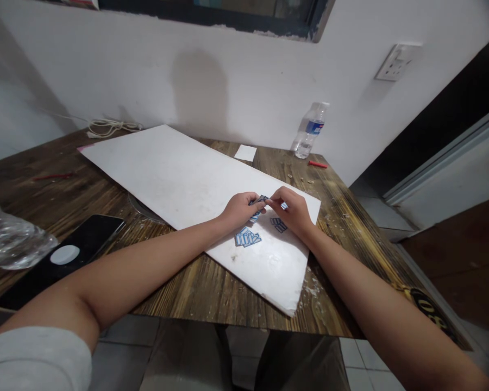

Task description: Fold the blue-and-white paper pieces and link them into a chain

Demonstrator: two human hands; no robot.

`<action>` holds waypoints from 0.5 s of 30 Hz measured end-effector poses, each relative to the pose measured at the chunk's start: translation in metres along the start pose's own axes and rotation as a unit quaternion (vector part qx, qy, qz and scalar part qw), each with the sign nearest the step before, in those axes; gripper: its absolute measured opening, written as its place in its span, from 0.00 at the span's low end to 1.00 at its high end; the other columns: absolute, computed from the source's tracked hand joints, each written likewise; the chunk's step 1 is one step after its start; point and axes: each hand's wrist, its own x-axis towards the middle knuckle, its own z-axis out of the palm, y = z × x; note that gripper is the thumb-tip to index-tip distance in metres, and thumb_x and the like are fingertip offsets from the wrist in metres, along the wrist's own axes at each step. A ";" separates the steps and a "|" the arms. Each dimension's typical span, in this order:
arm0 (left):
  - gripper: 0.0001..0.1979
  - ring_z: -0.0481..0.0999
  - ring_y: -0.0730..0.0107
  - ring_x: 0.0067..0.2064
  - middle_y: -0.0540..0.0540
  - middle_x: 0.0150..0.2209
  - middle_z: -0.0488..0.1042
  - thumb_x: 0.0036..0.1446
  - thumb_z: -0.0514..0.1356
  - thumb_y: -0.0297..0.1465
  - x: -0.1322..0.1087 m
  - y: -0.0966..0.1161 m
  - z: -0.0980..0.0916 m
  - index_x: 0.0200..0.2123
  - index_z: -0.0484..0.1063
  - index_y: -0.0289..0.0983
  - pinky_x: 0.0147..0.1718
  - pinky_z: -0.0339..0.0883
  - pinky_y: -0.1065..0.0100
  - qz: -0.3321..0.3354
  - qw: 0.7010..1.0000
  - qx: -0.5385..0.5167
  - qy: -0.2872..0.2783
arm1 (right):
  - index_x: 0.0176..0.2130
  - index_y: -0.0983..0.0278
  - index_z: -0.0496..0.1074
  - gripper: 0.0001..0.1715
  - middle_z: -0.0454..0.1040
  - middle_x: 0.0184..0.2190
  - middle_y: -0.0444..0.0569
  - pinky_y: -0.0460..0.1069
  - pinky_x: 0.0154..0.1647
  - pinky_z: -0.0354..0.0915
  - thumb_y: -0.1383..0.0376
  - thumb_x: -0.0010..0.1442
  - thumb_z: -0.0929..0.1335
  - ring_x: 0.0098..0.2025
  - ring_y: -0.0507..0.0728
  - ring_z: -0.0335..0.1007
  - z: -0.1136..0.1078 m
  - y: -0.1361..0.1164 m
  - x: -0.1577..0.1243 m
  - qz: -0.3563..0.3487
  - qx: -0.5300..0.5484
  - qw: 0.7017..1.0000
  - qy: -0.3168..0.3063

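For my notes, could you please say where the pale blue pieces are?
The pale blue pieces lie on the white board, just below the left hand, in the head view.

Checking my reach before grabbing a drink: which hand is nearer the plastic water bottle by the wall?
Right hand: over the white board, in front of the plastic water bottle and slightly left of it. Left hand: farther away, further left along the board.

Single head-worn camera looking forward and down from above near edge of wooden table, facing far edge and white wall, keeping left hand and right hand close, mid-frame.
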 end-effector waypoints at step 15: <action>0.13 0.68 0.79 0.22 0.43 0.36 0.78 0.56 0.61 0.42 0.002 -0.001 -0.002 0.35 0.70 0.38 0.17 0.57 0.71 -0.004 1.000 -0.006 0.004 | 0.29 0.59 0.66 0.17 0.70 0.25 0.45 0.51 0.31 0.62 0.52 0.65 0.64 0.27 0.54 0.64 0.001 0.003 0.002 0.060 -0.018 0.997 0.040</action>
